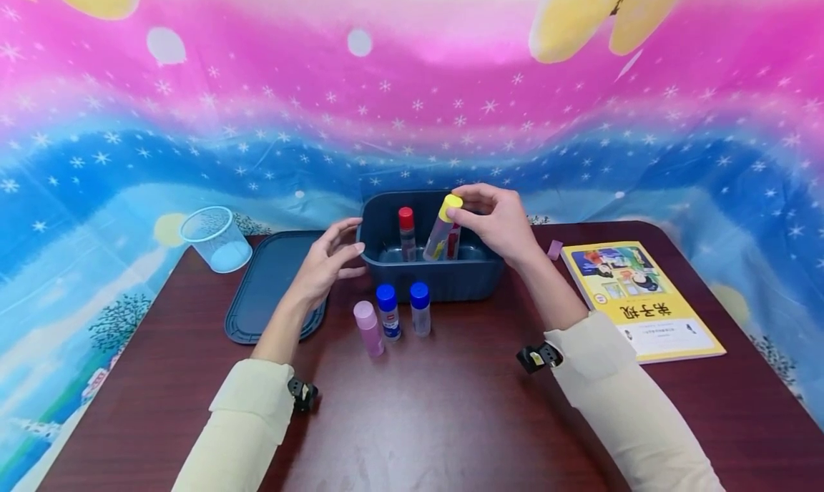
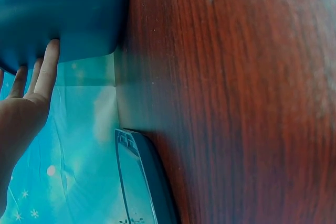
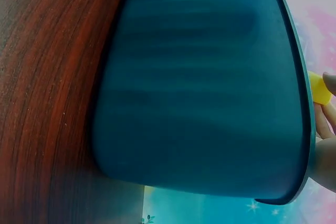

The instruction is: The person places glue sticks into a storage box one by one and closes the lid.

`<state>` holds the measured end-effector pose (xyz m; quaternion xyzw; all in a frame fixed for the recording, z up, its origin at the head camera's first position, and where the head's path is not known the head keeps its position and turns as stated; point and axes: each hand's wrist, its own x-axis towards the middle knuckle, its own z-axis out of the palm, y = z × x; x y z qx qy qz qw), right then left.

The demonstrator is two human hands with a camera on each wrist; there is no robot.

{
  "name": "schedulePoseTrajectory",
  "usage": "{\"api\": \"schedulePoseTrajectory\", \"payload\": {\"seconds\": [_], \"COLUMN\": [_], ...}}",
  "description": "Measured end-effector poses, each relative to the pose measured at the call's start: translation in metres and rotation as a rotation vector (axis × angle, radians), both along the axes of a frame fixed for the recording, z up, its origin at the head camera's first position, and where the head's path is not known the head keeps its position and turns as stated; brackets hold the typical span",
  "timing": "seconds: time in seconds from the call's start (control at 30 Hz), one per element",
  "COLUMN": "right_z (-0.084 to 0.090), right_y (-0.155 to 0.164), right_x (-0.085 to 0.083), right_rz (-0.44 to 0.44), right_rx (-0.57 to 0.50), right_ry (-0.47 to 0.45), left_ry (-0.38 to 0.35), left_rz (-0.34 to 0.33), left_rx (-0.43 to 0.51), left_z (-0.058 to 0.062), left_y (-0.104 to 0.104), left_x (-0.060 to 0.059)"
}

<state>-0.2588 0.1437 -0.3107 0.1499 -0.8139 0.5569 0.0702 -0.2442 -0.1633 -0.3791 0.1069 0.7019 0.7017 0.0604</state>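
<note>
surface: dark red wood table (image 1: 450, 420), bright pink-and-blue starry cloth (image 1: 412, 120) draped behind it. Landmark for every place below: the blue bin (image 1: 430, 277).

near, in front of bin: three small bottles upright on the table, just off the bin's front wall. Pink-cap bottle (image 1: 369, 327) is nearest me, then two blue-cap bottles (image 1: 388, 312) (image 1: 420, 308) side by side, close but apart. They look lined up within easy reach of the bin.

my left hand (image 1: 328, 262): at the bin's left wall, fingers straight and spread, holding nothing. Left wrist view shows fingertips (image 2: 51, 51) on the bin's outer side, probably bracing it so it doesn't slide.

my right hand (image 1: 496, 220): over the bin's right half, thumb and fingers pinching the yellow-cap bottle (image 1: 443, 229) by its cap, gripped at the top so the body hangs free. Bottle is tilted, lower end down inside the bin; can't tell if it touches the floor.

inside bin: red-cap bottle (image 1: 407, 233) upright, left of the yellow one. Another red item behind the yellow bottle, mostly hidden.

left of bin: dark blue lid (image 1: 270, 292) flat on the table, off so the bin stays open. Past it, a clear cup (image 1: 215, 238) tipped at the table's edge.

right of bin: yellow booklet (image 1: 640, 299) flat, well apart; small purple bit (image 1: 555, 249) between it and the bin.
</note>
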Motion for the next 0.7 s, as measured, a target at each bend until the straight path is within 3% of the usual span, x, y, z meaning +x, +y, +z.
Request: {"api": "schedulePoseTrajectory", "payload": {"seconds": [0.7], "right_z": [-0.007], "right_y": [-0.024], "right_x": [-0.015], "right_rz": [0.147], "right_rx": [0.145], "right_ry": [-0.025], "left_ry": [-0.005], "left_rz": [0.001], "left_rx": [0.002], "left_z": [0.000], "left_y": [0.000], "left_x": [0.000]}}
